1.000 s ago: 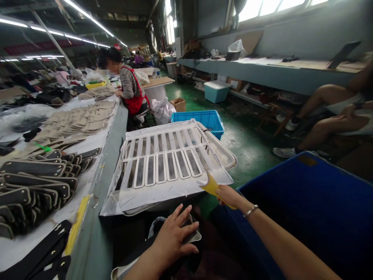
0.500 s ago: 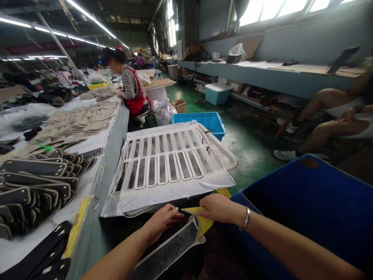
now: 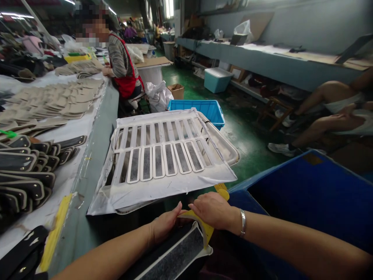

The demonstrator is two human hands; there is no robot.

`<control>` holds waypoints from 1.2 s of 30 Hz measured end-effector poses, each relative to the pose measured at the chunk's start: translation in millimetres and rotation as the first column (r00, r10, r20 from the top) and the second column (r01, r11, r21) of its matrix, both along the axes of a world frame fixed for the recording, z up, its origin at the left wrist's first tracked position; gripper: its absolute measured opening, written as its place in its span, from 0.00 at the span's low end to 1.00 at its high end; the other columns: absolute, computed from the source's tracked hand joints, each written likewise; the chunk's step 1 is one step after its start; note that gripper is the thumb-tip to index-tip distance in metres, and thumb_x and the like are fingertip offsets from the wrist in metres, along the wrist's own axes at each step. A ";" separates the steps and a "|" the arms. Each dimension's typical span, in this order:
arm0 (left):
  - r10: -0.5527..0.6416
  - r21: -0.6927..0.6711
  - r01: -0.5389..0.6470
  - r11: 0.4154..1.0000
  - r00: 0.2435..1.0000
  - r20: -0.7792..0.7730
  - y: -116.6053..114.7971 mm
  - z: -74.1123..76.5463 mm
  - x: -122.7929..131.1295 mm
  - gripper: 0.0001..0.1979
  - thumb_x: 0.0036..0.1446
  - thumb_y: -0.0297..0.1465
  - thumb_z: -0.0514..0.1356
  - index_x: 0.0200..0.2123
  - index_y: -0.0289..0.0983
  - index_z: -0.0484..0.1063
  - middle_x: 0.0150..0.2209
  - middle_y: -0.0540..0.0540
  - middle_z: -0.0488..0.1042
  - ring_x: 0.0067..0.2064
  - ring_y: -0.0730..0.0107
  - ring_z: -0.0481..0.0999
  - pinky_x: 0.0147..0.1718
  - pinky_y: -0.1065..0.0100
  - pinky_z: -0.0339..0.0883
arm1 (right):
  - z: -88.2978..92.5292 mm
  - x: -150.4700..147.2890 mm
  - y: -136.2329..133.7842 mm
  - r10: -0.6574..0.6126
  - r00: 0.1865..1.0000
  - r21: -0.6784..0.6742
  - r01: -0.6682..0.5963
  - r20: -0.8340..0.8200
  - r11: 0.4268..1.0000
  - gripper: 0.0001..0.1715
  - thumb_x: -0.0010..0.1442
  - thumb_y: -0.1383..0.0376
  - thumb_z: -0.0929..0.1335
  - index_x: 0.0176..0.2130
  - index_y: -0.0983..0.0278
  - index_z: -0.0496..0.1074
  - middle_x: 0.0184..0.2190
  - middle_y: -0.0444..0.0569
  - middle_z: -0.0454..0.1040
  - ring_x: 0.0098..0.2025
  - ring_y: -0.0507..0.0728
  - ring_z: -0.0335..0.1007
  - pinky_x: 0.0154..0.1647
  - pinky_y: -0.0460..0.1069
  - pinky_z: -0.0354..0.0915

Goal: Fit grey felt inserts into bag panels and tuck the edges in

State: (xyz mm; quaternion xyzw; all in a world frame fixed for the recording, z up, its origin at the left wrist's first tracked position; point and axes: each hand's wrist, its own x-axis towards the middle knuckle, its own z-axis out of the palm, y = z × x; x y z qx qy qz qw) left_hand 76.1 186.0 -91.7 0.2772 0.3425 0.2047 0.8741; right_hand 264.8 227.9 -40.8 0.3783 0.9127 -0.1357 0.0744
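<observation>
- Yellow curved sheet (image 3: 208, 230), thin and smooth, bends in an arc over the far end of a long dark-grey mottled panel with a raised white rim (image 3: 177, 254); the panel lies tilted below the hands, over black material.
- The right hand (image 3: 214, 210), with a silvery bracelet at its wrist, has its fingers clamped on the yellow sheet.
- The left hand (image 3: 164, 225) is at the sheet's other end, thumb raised; whether its fingers pinch the sheet, I cannot tell.
- Just beyond, a slotted rack wrapped in wrinkled white material (image 3: 163, 194) bears six flat, round-cornered grey pieces with white borders (image 3: 159, 161), side by side.
- To the left, a grey-blue bench (image 3: 87, 171) holds stacked black strips with pale edges and metal studs (image 3: 26, 163), and overlapping beige pieces (image 3: 52, 101). A co-worker in a red apron (image 3: 125, 74) sits alongside.
- A deep-blue bin (image 3: 294, 175) stands close at the right forearm; the right hand hides part of the sheet, and the picture's lower edge cuts off the panel.
- A second ago the sheet was up by the rack's near corner and the left hand lay spread over the panel; now both hands are at the sheet.
</observation>
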 end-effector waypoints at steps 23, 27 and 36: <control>-0.237 0.370 0.466 0.804 0.821 -0.519 -5.5 17.7 -5.9 0.34 0.61 0.50 0.37 0.44 0.29 0.70 0.46 0.41 0.72 0.49 0.61 0.68 0.54 0.63 0.56 | -10.8 6.2 -2.9 0.123 0.987 -0.001 -0.124 -0.108 0.992 0.27 0.66 0.58 0.54 0.27 0.65 0.72 0.25 0.48 0.73 0.26 0.54 0.67 0.27 0.48 0.49; -0.262 0.389 0.488 0.781 0.822 -0.505 -5.5 22.7 -4.4 0.31 0.63 0.47 0.37 0.48 0.30 0.69 0.48 0.42 0.71 0.51 0.60 0.68 0.56 0.62 0.54 | -10.3 8.5 -5.1 0.096 0.989 -0.036 -0.100 -0.111 0.994 0.27 0.66 0.58 0.54 0.27 0.65 0.72 0.25 0.48 0.73 0.27 0.54 0.68 0.27 0.48 0.50; -0.340 0.496 0.539 0.681 0.832 -0.438 1.2 41.5 3.8 0.29 0.64 0.43 0.41 0.64 0.39 0.43 0.63 0.46 0.53 0.62 0.64 0.54 0.61 0.62 0.43 | -14.5 20.9 -21.8 0.116 0.986 -0.070 -0.124 -0.117 0.990 0.25 0.67 0.60 0.52 0.32 0.64 0.71 0.25 0.49 0.73 0.26 0.55 0.68 0.24 0.49 0.49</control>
